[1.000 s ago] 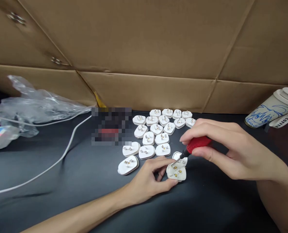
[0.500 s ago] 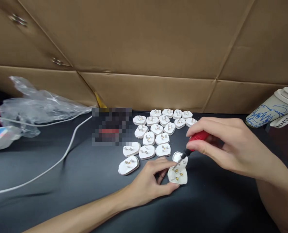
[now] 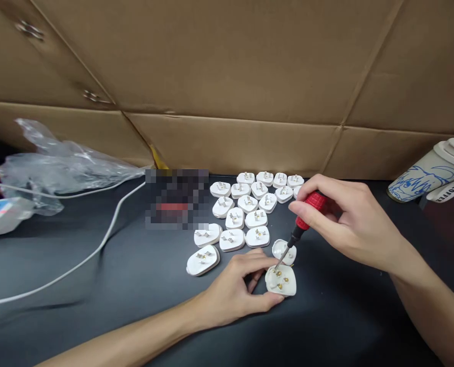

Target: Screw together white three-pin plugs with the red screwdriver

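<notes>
Between the thumb and fingers of my left hand (image 3: 240, 285) is an opened white plug (image 3: 288, 289), its inner side up with several brass screws showing. My right hand (image 3: 345, 221) grips a screwdriver (image 3: 302, 223) by its red handle. The shaft slants down to the left, and its tip meets the plug's upper left part near a screw; whether it sits in the screw head I cannot tell. Just behind the plug lies a white plug cover (image 3: 284, 252), hollow side up. To the left and behind, several white plugs (image 3: 232, 239) lie with their metal pins up.
A white cable (image 3: 114, 219) curves across the dark tabletop (image 3: 135, 285) at left. Clear plastic bags (image 3: 66, 165) lie behind it, by a white device (image 3: 5, 216). A coffee cup (image 3: 427, 173) lies tilted at far right. Brown cardboard (image 3: 227, 76) walls the back.
The screwdriver has become more upright, and my right hand has shifted a little with it. The opened plug has tilted and moved slightly toward me, apart from the cover. My left hand keeps its hold.
</notes>
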`<state>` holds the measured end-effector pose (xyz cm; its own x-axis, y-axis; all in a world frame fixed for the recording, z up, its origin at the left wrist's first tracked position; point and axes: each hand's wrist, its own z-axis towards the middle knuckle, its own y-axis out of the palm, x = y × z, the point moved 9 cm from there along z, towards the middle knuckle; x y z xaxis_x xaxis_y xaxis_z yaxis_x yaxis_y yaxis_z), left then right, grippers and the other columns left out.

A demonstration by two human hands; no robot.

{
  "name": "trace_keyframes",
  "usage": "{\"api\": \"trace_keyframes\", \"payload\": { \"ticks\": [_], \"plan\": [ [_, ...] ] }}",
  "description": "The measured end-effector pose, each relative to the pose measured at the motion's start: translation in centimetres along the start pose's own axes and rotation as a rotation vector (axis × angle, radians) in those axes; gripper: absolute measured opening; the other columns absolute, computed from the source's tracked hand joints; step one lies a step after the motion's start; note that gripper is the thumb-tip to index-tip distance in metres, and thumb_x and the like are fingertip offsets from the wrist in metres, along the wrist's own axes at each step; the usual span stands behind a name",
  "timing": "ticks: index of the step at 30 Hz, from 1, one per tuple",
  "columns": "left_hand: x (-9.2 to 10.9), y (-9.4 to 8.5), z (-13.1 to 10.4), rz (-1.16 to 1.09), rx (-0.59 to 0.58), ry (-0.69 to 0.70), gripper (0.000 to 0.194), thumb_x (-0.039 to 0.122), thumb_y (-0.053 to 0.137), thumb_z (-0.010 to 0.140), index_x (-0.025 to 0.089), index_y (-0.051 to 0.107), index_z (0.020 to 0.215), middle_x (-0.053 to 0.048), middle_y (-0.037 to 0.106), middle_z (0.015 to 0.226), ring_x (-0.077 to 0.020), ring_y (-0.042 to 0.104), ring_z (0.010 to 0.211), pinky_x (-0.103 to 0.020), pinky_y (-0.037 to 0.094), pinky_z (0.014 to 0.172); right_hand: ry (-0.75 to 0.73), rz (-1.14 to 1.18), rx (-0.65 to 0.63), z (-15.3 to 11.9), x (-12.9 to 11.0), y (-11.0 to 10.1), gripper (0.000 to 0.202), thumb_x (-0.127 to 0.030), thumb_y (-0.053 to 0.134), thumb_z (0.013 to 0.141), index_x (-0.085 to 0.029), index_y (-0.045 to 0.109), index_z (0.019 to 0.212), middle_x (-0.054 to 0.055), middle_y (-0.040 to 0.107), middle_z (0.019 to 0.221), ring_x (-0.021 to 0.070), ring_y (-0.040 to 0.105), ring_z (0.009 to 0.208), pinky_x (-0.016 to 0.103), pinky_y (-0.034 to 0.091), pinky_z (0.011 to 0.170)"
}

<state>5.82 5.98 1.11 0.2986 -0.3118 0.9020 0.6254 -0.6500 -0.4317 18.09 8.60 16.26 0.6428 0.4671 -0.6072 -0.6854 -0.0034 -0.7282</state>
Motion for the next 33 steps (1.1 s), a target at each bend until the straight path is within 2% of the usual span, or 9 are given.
{"api": "trace_keyframes", "payload": {
  "ticks": [2, 5, 9, 14, 16, 19, 23, 28, 33],
  "plan": [
    [0.1, 0.0, 0.0, 0.003, 0.001, 0.008, 0.014, 0.025, 0.075, 0.078, 0.016, 0.072, 0.089, 0.005, 0.044, 0.065, -0.0114, 0.041, 0.061, -0.023, 0.033, 0.057, -0.044, 0.012, -0.082, -0.1, -0.3, 0.3, 0.008, -0.026, 0.057, 0.097, -0.019, 0.06, 0.094, -0.001, 0.068, 0.083, 0.011, 0.062, 0.072, 0.022, 0.047, 0.066],
    [-0.1, -0.1, 0.1, -0.024, 0.011, 0.009, 0.014, 0.025, 0.075, 0.077, 0.015, 0.072, 0.087, 0.005, 0.044, 0.064, -0.011, 0.041, 0.059, -0.023, 0.032, 0.056, -0.124, 0.071, -0.271, -0.7, -1.0, 0.5, 0.031, -0.021, 0.054, 0.098, -0.021, 0.054, 0.129, 0.005, 0.066, 0.122, 0.0142, 0.066, 0.094, 0.025, 0.05, 0.078],
    [-0.4, -0.2, 0.2, -0.068, 0.03, -0.018, 0.021, 0.025, 0.074, 0.079, 0.016, 0.072, 0.098, 0.005, 0.045, 0.067, -0.0101, 0.039, 0.057, -0.022, 0.032, 0.054, -0.136, 0.139, -0.213, -0.5, -1.2, -0.1, 0.023, -0.019, 0.064, 0.092, -0.024, 0.065, 0.114, -0.001, 0.074, 0.102, 0.0129, 0.067, 0.085, 0.023, 0.05, 0.074],
    [-0.1, -0.1, 0.1, -0.025, 0.022, -0.003, 0.011, 0.023, 0.076, 0.077, 0.016, 0.07, 0.083, 0.006, 0.042, 0.065, -0.0105, 0.04, 0.059, -0.022, 0.031, 0.055, 0.033, -0.016, -0.055, 0.1, 0.3, 0.0, 0.009, -0.026, 0.065, 0.092, -0.02, 0.059, 0.088, -0.005, 0.065, 0.073, 0.0098, 0.057, 0.063, 0.022, 0.045, 0.06],
    [-0.2, -0.2, 0.0, -0.029, 0.02, -0.004, 0.013, 0.025, 0.076, 0.077, 0.016, 0.071, 0.085, 0.006, 0.042, 0.064, -0.0104, 0.04, 0.059, -0.022, 0.031, 0.055, -0.002, -0.021, -0.113, 0.1, 0.0, 0.1, 0.007, -0.026, 0.059, 0.096, -0.02, 0.059, 0.093, -0.002, 0.066, 0.083, 0.0108, 0.06, 0.072, 0.022, 0.047, 0.069],
    [-0.6, -0.3, 0.0, -0.062, 0.025, -0.024, 0.021, 0.026, 0.075, 0.078, 0.017, 0.073, 0.097, 0.006, 0.043, 0.066, -0.01, 0.04, 0.058, -0.022, 0.032, 0.054, -0.135, 0.079, -0.309, -0.6, -1.3, 0.5, 0.022, -0.021, 0.049, 0.1, -0.02, 0.057, 0.121, 0.004, 0.067, 0.117, 0.0132, 0.063, 0.102, 0.023, 0.048, 0.087],
    [-0.7, -0.3, 0.0, -0.063, 0.029, -0.038, 0.021, 0.026, 0.074, 0.08, 0.018, 0.072, 0.099, 0.005, 0.045, 0.069, -0.0095, 0.039, 0.057, -0.022, 0.032, 0.053, -0.168, 0.126, -0.262, -0.7, -1.7, 0.1, 0.011, -0.016, 0.058, 0.096, -0.021, 0.063, 0.105, -0.002, 0.072, 0.099, 0.0097, 0.065, 0.087, 0.019, 0.049, 0.076],
    [-0.1, -0.2, 0.1, -0.015, 0.023, -0.011, 0.012, 0.022, 0.074, 0.078, 0.018, 0.072, 0.089, 0.005, 0.045, 0.067, -0.0099, 0.039, 0.058, -0.022, 0.033, 0.054, 0.032, 0.035, -0.081, 0.0, 0.3, 0.1, 0.007, -0.028, 0.062, 0.095, -0.021, 0.06, 0.094, -0.005, 0.07, 0.074, 0.0097, 0.062, 0.065, 0.021, 0.046, 0.061],
    [-0.3, -0.4, 0.2, -0.064, 0.025, -0.03, 0.02, 0.027, 0.075, 0.078, 0.017, 0.074, 0.095, 0.005, 0.045, 0.067, -0.0098, 0.039, 0.057, -0.022, 0.032, 0.053, -0.111, 0.093, -0.312, -0.9, -0.9, 0.6, 0.023, -0.023, 0.053, 0.099, -0.022, 0.056, 0.122, 0.003, 0.068, 0.116, 0.012, 0.066, 0.095, 0.021, 0.051, 0.078]
  ]
}}
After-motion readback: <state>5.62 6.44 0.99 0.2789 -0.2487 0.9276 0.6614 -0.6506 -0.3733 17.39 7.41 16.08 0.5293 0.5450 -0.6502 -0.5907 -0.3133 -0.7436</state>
